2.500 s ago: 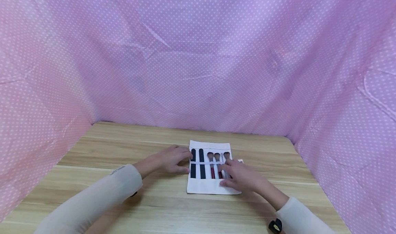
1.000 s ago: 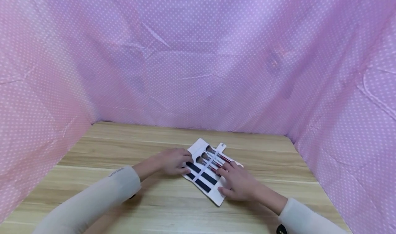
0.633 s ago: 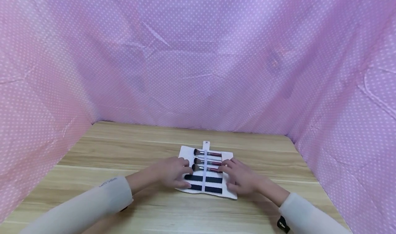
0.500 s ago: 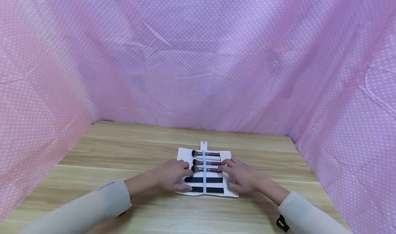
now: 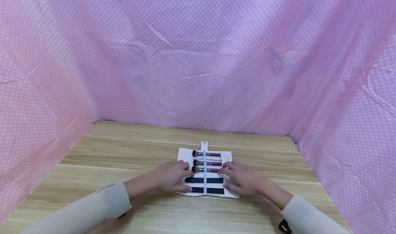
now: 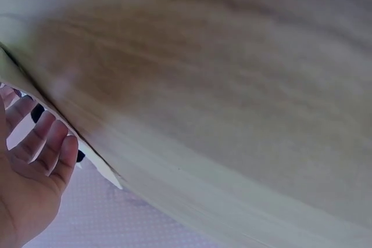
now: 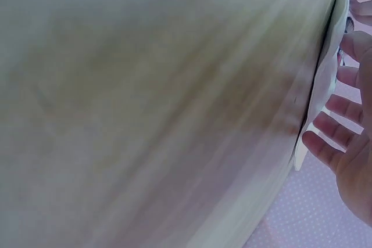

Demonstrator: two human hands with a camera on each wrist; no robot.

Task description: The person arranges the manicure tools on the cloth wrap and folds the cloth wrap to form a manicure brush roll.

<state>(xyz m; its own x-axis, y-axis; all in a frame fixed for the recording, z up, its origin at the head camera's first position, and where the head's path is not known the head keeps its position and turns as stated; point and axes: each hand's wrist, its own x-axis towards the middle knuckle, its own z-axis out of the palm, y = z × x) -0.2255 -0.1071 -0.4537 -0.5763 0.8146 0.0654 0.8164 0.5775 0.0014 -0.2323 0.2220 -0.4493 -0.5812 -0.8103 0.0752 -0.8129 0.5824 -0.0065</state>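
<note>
Unrolled white brush roll (image 5: 229, 157) flat on wooden table (image 5: 123, 148), at 12 o'clock from both wrists. Three makeup brushes (image 5: 206, 162), two black slots. Left hand (image 5: 172, 175) at 9, right hand (image 5: 242, 178) at 3, fingers flat, gripping nothing. Pink dotted curtain (image 5: 198, 55) all round.

Both arms in pale long sleeves reach forward and inward; the left hand (image 5: 171, 174) and the right hand (image 5: 244, 178) lie palm down, fingers straight and slightly spread, tips pointing toward each other
</note>
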